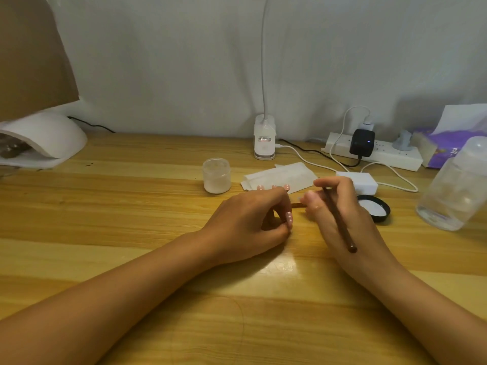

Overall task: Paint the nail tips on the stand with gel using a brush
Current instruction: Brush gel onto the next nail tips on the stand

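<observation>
So both hands are down on the wooden table (pixel 131 206), close together near the middle. The right hand (pixel 340 214) has its fingers curled round a thin dark brown brush (pixel 340 222), held like a pen, with the handle end lying back over the hand toward the wrist and the bristle end hidden behind the fingertips. The left hand (pixel 247 219) is curled in on itself with the fingers tucked under, pinching something small and brown that pokes out toward the right hand, probably the stand (pixel 297 205), though honestly most of it is hidden so I can't say for sure. The nail tips themselves I can't make out, they're buried between the two hands. Just behind the left hand sits an open frosted gel jar (pixel 216 175) with pale stuff in it, and its black lid (pixel 374 208) lies upside down just right of the right hand. A folded white tissue (pixel 279 176) lies flat between the jar and a small white box (pixel 361 181). Further back: a clip lamp base (pixel 264 138), a white power strip (pixel 382 151) with a black plug in it, a white curing lamp (pixel 44 138) at far left, and a clear plastic bottle (pixel 453 188) plus a purple tissue pack (pixel 442 146) at far right.
</observation>
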{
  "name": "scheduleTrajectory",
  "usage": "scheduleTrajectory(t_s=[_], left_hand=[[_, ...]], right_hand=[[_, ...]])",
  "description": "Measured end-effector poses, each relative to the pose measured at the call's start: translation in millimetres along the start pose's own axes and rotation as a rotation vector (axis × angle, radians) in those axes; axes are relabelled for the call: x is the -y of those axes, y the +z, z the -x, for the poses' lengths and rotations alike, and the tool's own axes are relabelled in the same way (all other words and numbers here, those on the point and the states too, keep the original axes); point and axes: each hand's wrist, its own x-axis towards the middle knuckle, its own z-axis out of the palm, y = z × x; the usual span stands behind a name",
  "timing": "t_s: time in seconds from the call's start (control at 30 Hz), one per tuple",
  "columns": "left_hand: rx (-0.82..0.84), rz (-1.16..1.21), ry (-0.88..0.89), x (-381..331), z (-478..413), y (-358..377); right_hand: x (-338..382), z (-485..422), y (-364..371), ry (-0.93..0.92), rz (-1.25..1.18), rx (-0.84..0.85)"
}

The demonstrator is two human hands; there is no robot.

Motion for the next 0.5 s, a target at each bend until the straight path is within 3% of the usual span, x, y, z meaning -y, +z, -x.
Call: scheduleTrajectory(t_s=[0.33,0.5], left_hand=[[-0.045,0.004,-0.014,0.2,-1.0,-0.5],[-0.044,-0.024,-0.011,2.3,-1.3,-0.6]], right_hand=[[4.3,-4.9,-6.4,0.072,-0.334,-0.136],[3.7,-5.9,-7.8,0.241,-0.53,-0.104]])
